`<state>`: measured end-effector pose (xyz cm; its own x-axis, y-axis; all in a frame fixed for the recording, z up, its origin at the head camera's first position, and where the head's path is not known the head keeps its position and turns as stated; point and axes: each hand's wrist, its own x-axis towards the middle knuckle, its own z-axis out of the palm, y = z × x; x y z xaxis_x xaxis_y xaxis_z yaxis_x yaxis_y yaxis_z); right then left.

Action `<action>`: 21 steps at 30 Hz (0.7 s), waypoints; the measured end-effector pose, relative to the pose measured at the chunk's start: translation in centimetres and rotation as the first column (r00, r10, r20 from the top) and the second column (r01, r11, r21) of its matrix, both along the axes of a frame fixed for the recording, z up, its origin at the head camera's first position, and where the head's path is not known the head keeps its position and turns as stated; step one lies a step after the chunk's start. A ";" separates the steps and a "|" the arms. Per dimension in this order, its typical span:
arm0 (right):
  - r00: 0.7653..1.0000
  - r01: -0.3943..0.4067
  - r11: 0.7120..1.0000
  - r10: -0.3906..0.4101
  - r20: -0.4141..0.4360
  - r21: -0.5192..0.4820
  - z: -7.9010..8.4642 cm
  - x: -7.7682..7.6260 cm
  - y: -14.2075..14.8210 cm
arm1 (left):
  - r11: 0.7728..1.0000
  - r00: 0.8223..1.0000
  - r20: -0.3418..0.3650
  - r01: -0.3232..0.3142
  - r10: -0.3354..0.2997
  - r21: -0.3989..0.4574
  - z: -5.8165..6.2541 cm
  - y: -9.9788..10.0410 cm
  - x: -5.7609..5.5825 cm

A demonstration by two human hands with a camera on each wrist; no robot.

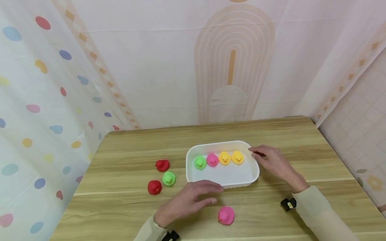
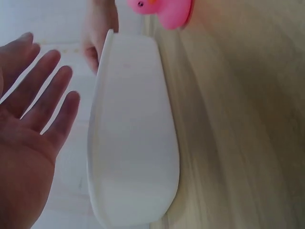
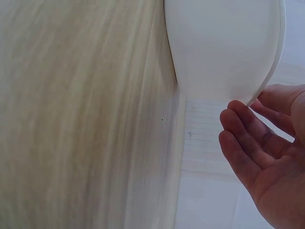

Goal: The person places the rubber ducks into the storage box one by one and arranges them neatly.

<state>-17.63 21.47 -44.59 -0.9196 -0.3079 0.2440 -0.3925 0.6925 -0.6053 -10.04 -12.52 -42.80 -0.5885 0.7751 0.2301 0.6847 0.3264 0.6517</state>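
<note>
A white plastic tray [image 1: 229, 176] stands on the table with a row of rubber ducks inside: one green duck [image 1: 200, 162], one pink duck [image 1: 212, 160] and two yellow ducks [image 1: 231, 158]. At its right end my right hand [image 1: 275, 164] pinches the rim between thumb and fingers, as the right wrist view also shows at the tray corner [image 3: 228, 52]. My left hand [image 1: 193, 200] hovers by the front left of the tray, fingers extended and spread, holding nothing. Just right of that hand, another pink duck [image 1: 226, 215] lies on the table.
Left of the tray, two red ducks [image 1: 154, 187] and a second green duck [image 1: 169, 178] sit on the wooden table [image 1: 126, 157]. A patterned curtain [image 1: 156, 73] hangs behind the table's back edge, and a dotted curtain [image 1: 39, 140] runs along the left.
</note>
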 end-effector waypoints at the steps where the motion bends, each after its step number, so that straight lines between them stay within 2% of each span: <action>1: 1.000 0.000 1.000 0.000 0.001 -0.001 0.0 0.0 0.0 | 1.000 0.999 0.027 0.025 -0.025 -0.015 0.0 0.2 0.0; 5: 1.000 -0.001 1.000 0.001 0.005 -0.003 0.0 0.0 0.0 | 0.992 0.988 0.104 0.116 -0.110 -0.055 -0.4 0.7 0.0; 11: 1.000 0.002 1.000 -0.002 0.003 0.006 0.1 0.1 -0.1 | 0.965 0.975 0.051 0.220 -0.215 -0.140 -1.1 1.6 0.0; 13: 1.000 0.003 1.000 -0.003 0.005 0.007 0.1 0.1 -0.1 | 0.955 0.969 0.056 0.246 -0.240 -0.165 -1.4 1.8 0.0; 18: 1.000 0.003 1.000 -0.003 0.004 0.008 0.0 0.0 -0.1 | 0.932 0.959 0.134 0.275 -0.249 -0.237 -1.7 2.0 0.0; 21: 1.000 0.001 1.000 -0.001 -0.007 0.009 0.0 0.0 -0.1 | 0.923 0.960 0.146 0.272 -0.240 -0.273 -1.9 2.0 0.0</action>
